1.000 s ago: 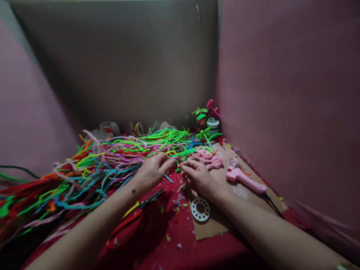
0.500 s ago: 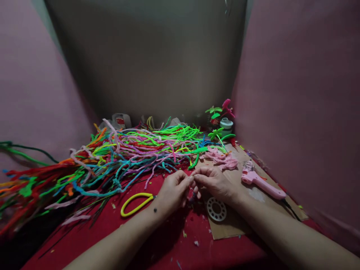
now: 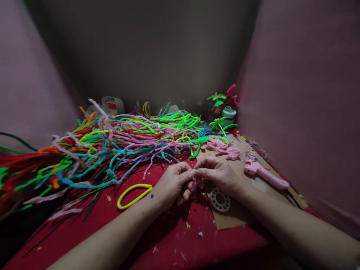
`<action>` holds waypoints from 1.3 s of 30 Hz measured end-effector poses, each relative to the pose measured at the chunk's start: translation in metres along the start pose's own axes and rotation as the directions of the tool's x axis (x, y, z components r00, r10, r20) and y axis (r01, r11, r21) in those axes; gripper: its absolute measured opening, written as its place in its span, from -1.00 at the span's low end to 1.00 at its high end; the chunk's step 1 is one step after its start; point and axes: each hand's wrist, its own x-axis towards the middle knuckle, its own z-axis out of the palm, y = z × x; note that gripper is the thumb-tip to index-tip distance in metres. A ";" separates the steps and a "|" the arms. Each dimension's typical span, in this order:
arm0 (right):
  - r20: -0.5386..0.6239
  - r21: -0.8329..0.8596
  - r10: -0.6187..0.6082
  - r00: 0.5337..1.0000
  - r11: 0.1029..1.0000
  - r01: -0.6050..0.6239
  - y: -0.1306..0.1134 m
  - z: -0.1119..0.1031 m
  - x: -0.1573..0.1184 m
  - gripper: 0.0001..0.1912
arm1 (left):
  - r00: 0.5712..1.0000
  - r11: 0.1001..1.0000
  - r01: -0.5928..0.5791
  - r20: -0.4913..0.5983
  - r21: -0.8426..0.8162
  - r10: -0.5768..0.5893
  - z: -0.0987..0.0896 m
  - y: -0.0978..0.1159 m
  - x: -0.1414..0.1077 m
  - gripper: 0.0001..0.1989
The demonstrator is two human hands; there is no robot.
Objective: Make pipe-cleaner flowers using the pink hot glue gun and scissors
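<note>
My left hand [image 3: 176, 183] and my right hand [image 3: 216, 173] meet fingertip to fingertip over the red cloth [image 3: 194, 243]. Both are closed in a pinch, and whatever sits between the fingertips is too small or hidden to make out. Beside my left wrist lies a yellow looped handle [image 3: 134, 195], its other end covered by the wrist. Under my right forearm, a white plastic ring with holes [image 3: 226, 205] rests on the cardboard [image 3: 230, 221]. A bundle of pink fuzzy pieces [image 3: 223, 149] lies just beyond my right hand.
A large heap of coloured pipe cleaners [image 3: 140, 137] spreads across the left and back. To the right lies a pink glue gun [image 3: 266, 172] with a dark cord. Green fuzzy flowers [image 3: 218, 123] and a pale jar [image 3: 229, 112] stand at the back right. Pink walls flank both sides.
The view has shifted slightly, so the heap and handle appear higher and further left. My hands stay together in a pinch, with only small finger movements.
</note>
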 end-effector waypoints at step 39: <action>0.144 0.063 0.084 0.986 0.994 -0.093 0.001 -0.001 -0.004 -0.78 | 0.968 0.987 -0.110 -0.213 0.120 0.134 -0.019 0.016 -0.005 -0.73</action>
